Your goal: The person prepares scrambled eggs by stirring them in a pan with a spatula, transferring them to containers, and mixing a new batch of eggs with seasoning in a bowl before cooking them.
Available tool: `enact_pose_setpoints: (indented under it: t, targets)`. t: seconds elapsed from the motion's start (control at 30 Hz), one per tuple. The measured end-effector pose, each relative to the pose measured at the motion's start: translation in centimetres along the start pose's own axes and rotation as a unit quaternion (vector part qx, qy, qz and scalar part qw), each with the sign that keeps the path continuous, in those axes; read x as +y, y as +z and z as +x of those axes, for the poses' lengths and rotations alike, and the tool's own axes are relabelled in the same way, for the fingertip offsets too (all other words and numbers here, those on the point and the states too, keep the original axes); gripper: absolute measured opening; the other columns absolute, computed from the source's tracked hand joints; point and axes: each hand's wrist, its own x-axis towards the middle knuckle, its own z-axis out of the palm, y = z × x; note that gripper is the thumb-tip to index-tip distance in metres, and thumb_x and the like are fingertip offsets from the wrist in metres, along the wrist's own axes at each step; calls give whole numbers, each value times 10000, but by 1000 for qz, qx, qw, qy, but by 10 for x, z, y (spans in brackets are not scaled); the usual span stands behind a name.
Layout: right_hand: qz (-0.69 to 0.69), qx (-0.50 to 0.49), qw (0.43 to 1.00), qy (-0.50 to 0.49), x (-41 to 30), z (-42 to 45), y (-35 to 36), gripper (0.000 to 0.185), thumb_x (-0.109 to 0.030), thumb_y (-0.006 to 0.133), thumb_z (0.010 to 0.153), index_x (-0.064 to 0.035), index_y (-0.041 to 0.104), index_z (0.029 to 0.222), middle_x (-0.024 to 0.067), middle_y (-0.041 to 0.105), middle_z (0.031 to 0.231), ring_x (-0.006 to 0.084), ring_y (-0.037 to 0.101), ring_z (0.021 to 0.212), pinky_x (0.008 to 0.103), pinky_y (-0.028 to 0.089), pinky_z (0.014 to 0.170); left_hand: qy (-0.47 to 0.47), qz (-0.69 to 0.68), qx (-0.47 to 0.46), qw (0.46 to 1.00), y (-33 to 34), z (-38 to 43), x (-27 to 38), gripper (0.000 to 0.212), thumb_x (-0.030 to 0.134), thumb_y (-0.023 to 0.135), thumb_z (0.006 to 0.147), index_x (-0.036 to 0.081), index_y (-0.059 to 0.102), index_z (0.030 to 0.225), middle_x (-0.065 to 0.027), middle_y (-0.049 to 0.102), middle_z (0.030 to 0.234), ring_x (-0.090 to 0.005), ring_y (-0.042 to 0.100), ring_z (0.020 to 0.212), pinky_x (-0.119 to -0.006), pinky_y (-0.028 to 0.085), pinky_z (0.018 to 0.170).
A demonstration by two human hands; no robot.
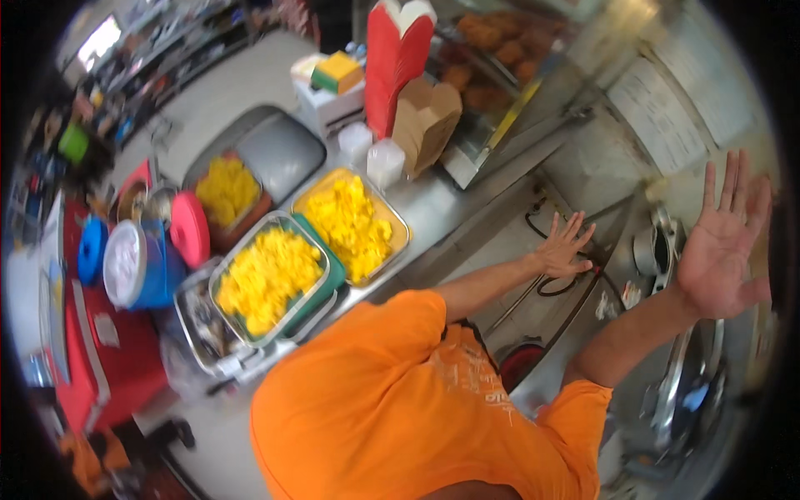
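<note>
My left hand (562,245), back upward, is held out with its fingers spread over a low area with hoses and tiles. Nothing is in it. Farther right, my right hand (725,250) is raised, palm towards the camera, fingers apart and empty. Near it are a metal cylindrical fitting (650,251) and a sheet with writing (656,115) on the wall. Behind the arms, a metal counter (431,203) holds a clear tray of yellow food (272,281), a second tray of yellow food (350,228) and a third container of yellow pieces (228,190).
Red cartons (397,69), a brown carton (428,125) and clear cups (385,162) stand by a display case (500,134) of fried-looking food. Left are a blue bucket (153,265), a pink lid (189,229) and a red cooler (119,350). A dark red round container (522,362) stands low.
</note>
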Motion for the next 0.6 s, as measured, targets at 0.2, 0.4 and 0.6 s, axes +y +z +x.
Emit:
enact_pose_setpoints:
  t: [0.2,0.4,0.6]
  targets:
    - [6,-82,990,116,121,65,-83,890,-613,380,773,52,166,1324,302,179,1345,385,162,1275,494,70,1037,81,-112,158,978,-9,53,-37,627,468,449,805,30,346,1241,-220,292,1295,-344,289,1207,-481,190,994]
    - [-135,-220,966,-16,243,87,-92,815,-341,631,734,16,200,1327,209,253,1349,334,215,1268,442,141,1037,-46,201,726,656,-193,-32,-132,226,1,609,696,29,479,879,-64,512,820,-134,490,737,-255,400,659]
    - [-299,-238,907,-175,314,71,-60,993,-278,722,655,5,73,1352,234,133,1378,359,153,1277,472,148,1030,-349,432,520,649,-367,-150,-310,587,203,703,625,-7,446,1110,-138,492,1038,-247,479,968,-335,402,828]
